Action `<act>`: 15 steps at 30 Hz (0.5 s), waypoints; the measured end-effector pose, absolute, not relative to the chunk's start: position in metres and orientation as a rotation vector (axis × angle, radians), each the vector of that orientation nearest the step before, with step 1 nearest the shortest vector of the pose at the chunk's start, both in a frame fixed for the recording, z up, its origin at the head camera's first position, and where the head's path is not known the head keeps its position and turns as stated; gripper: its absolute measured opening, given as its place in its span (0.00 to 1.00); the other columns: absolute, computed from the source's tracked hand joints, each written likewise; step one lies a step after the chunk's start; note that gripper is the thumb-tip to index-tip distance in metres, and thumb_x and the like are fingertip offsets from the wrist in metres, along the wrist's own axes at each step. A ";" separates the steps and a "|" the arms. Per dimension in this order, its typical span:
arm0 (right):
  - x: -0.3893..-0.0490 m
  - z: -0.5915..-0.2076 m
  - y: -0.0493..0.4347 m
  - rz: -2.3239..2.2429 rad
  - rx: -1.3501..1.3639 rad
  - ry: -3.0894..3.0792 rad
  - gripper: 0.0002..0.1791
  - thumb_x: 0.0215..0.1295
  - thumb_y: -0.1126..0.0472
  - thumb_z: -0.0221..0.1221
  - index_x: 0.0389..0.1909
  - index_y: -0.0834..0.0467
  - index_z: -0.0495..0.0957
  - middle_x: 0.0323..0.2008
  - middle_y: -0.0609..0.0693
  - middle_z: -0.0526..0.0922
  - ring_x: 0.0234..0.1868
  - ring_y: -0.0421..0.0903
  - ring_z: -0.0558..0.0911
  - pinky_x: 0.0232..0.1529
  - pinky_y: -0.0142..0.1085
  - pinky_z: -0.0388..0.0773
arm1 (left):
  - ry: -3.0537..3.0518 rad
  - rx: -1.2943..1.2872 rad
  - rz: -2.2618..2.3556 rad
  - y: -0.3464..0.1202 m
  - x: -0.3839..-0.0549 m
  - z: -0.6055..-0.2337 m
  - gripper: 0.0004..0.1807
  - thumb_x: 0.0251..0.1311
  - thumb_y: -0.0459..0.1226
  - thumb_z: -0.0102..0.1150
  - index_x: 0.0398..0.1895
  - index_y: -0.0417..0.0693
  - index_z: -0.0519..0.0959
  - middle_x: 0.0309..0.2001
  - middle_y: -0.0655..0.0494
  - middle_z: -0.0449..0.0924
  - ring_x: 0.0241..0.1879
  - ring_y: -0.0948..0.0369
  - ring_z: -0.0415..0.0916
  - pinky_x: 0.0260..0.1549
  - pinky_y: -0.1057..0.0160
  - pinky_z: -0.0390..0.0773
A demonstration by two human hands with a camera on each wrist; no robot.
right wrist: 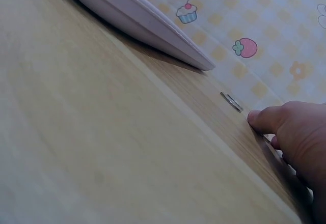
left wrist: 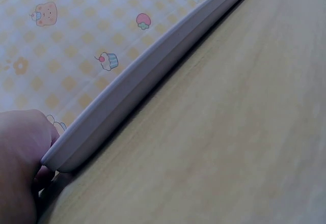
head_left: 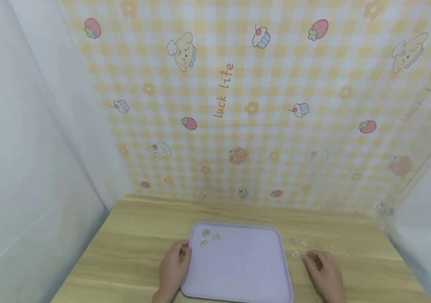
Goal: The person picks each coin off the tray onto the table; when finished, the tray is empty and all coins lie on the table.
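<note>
A shallow lilac tray (head_left: 243, 265) lies on the table, with three small clear round pieces (head_left: 216, 236) in its far left corner. My left hand (head_left: 173, 266) grips the tray's left edge, thumb along the rim; the left wrist view shows the hand (left wrist: 23, 152) at the tray's corner. To the right of the tray, my right hand (head_left: 326, 271) has its thumb and fingertips together low at the tabletop, pinching a small clear piece that they mostly hide. Another clear piece (head_left: 294, 254) lies just left of those fingertips.
Several more clear pieces (head_left: 304, 243) lie loose on the wood-grain table (head_left: 132, 252) beyond the right hand. A yellow checked sheet with cartoon prints (head_left: 238, 84) hangs behind the table. White panels (head_left: 29, 147) stand at both sides.
</note>
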State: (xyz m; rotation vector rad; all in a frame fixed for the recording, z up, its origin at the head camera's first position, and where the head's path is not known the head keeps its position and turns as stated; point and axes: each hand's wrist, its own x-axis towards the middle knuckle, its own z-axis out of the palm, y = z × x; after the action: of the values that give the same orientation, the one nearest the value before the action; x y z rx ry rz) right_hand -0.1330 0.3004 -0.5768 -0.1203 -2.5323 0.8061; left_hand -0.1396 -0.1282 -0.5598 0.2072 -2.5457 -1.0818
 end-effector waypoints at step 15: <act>-0.130 -0.575 0.301 0.810 -0.103 -2.511 0.08 0.58 0.59 0.70 0.37 0.55 0.84 0.39 0.51 0.85 0.42 0.43 0.76 0.47 0.30 0.66 | -2.548 0.210 -1.102 -0.128 -0.141 -0.562 0.11 0.62 0.39 0.64 0.47 0.50 0.84 0.29 0.66 0.79 0.18 0.72 0.63 0.20 0.71 0.65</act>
State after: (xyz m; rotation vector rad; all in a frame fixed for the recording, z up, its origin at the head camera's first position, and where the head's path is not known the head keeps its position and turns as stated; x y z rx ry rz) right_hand -0.1301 0.3005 -0.5746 -0.1027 -2.5106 0.8104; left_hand -0.1406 -0.1279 -0.5621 0.2104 -2.5482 -1.1021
